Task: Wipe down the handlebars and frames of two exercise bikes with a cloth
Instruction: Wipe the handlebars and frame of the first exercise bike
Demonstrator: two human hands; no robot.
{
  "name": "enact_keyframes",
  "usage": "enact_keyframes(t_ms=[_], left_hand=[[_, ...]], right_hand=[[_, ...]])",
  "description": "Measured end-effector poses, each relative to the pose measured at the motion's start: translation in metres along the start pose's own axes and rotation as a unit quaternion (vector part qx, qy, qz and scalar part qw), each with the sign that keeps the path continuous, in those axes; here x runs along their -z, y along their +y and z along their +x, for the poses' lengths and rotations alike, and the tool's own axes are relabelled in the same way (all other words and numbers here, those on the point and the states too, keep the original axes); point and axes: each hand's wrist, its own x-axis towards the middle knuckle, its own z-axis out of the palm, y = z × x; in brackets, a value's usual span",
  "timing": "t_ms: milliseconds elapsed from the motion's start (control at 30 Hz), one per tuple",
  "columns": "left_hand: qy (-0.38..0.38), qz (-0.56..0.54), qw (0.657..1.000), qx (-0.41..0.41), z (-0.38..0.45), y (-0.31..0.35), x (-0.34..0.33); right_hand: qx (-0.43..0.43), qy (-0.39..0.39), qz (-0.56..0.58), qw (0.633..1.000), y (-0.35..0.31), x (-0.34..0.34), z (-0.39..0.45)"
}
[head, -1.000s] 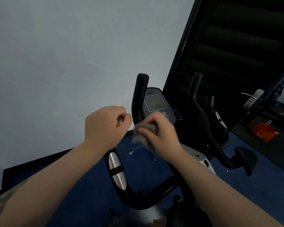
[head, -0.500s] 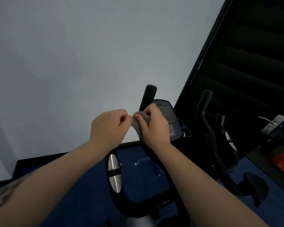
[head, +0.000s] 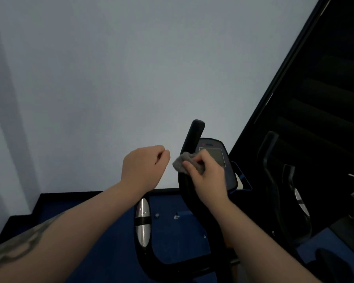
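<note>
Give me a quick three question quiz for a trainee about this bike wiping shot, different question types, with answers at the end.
1. True or false: the left hand holds the grey cloth.
2. What does the cloth press against? A) the console screen B) the black upright handlebar C) the wall
3. Fill in: the silver grip sensor sits below the ___ forearm.

Key: 1 false, the right hand holds it. 2 B. 3 left.
</note>
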Motion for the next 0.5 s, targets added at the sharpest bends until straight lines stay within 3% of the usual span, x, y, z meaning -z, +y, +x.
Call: enact_keyframes(t_ms=[33,167,233,367,400,500], left_hand=[[0.005,0.001,1.000,0.002,0.000,0.000,-0.001],[0.015,-0.002,1.000,0.007,0.001,0.001,-0.002],[0.017,0.001,1.000,-0.001,0.001,0.001,-0.002],[0.020,-0.001,1.000,0.001,0.000,0.000,-0.003],[0.023,0.000,1.000,0.000,0.000,0.000,-0.004],[0.029,0.000,1.000,-0.007,0.001,-0.002,-0.005]], right_hand=[[0.003,0.009,0.005,1.000,-0.003,0.008,0.009],[-0.014,0.168,0.105,0.980,-0.034,0.012,0.056],[-0.028,0.152,0.115,0.981,-0.033,-0.003,0.045],[-0.087,0.001,0.108,0.990,-0.004,0.002,0.007],[-0.079,0.017,0.102,0.992,0.001,0.009,0.014],[-0.086,0.160,0.164,0.969,-0.014,0.015,0.051]])
